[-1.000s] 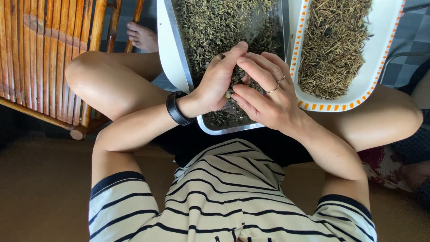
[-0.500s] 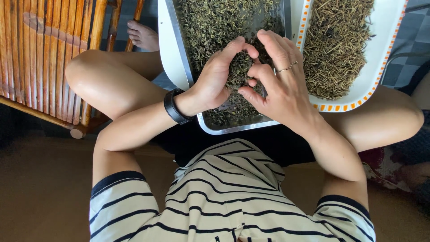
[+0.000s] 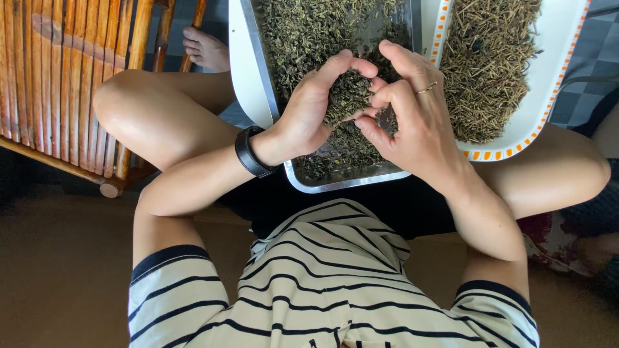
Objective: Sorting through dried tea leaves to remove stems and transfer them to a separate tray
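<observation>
The person is sitting cross-legged in a striped shirt (image 3: 335,283), with a metal tray (image 3: 258,71) resting across the knees. Above the tray's near end, the left hand (image 3: 309,113), a black watch (image 3: 250,153) on its wrist, and the right hand (image 3: 412,122) are cupping a clump of dried leaves (image 3: 347,96) between curled fingers. Just right of the tray a white dish (image 3: 548,84) is holding dry stems (image 3: 490,58). Left of the tray a wooden chair (image 3: 64,84) is standing.
</observation>
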